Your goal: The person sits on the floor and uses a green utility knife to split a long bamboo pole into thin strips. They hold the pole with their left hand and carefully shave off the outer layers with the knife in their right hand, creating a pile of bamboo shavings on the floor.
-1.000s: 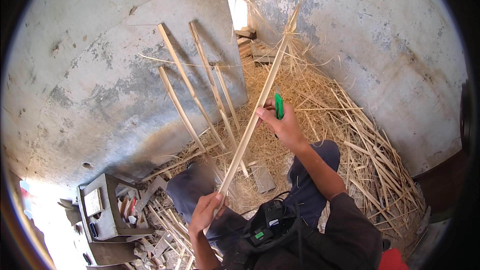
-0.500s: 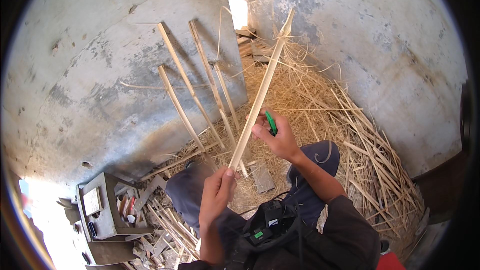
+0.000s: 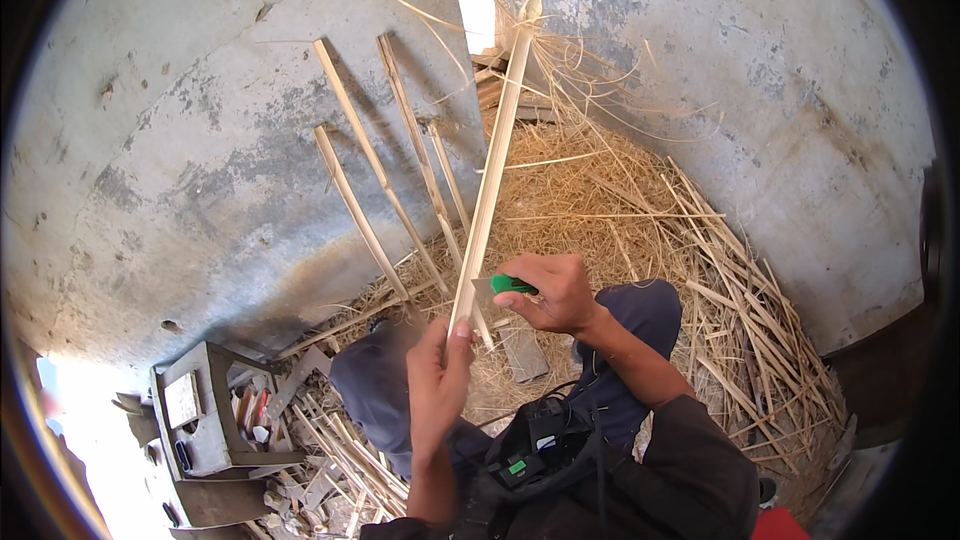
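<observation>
A long split bamboo strip (image 3: pixel 498 155) slants up and away from me, with thin curled shavings (image 3: pixel 590 70) hanging about its far end. Its near end is gripped by my left hand (image 3: pixel 438 375), thumb pressed on top. My right hand (image 3: pixel 560 292) is closed round the green handle of a utility knife (image 3: pixel 512 285). The short blade points left and meets or nearly meets the strip's right edge, a little beyond my left hand; whether it cuts in I cannot tell.
Several bamboo strips (image 3: pixel 362 215) lean against the wall (image 3: pixel 200 190) on the left. A heap of shavings (image 3: pixel 570 180) covers the floor ahead, with cut sticks (image 3: pixel 765 340) piled at right. A worn wooden cabinet (image 3: pixel 215 410) stands at lower left, beside more strips (image 3: pixel 345 450).
The bamboo strip has swung more upright, its far end moving left and up. My right hand has turned over and come down, bringing the blade to the strip's edge.
</observation>
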Available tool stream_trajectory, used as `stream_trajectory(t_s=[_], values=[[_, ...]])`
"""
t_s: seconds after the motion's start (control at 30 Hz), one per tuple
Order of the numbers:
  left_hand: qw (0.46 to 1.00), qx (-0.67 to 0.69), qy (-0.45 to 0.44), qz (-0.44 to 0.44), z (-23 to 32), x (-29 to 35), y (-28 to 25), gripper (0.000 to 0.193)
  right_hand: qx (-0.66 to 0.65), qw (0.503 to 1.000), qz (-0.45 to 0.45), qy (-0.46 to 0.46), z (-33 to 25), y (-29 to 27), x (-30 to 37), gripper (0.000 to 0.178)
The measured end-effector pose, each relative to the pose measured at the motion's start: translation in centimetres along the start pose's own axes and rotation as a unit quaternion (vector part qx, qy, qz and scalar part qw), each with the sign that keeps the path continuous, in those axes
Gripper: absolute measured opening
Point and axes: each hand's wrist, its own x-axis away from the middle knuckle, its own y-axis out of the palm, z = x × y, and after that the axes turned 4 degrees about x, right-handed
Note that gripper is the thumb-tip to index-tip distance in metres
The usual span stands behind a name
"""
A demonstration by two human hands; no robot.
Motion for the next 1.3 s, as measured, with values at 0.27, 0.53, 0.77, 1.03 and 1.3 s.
stream_trajectory(t_s=[0.27,0.53,0.77,1.03,1.3], values=[[1.000,-0.008,0.014,0.007,-0.3,0.4,0.1,0.027,0.027,0.999,0.006,-0.016,0.0,0.4,-0.1,0.034],[0.998,-0.042,0.034,0.022,-0.5,0.7,0.1,0.030,0.069,0.997,0.014,-0.023,-0.2,0.4,-0.1,0.035],[0.999,-0.035,0.030,0.020,-0.4,0.7,0.1,0.031,0.098,0.995,0.024,-0.027,-0.4,0.2,-0.3,0.034],[0.999,-0.032,0.018,0.009,-0.8,0.9,0.0,0.034,0.116,0.993,0.018,-0.023,-0.5,0.1,-0.2,0.034],[1.000,-0.020,0.009,0.016,-0.9,1.3,0.0,0.033,0.121,0.992,0.024,-0.030,-0.2,0.6,0.0,0.032]])
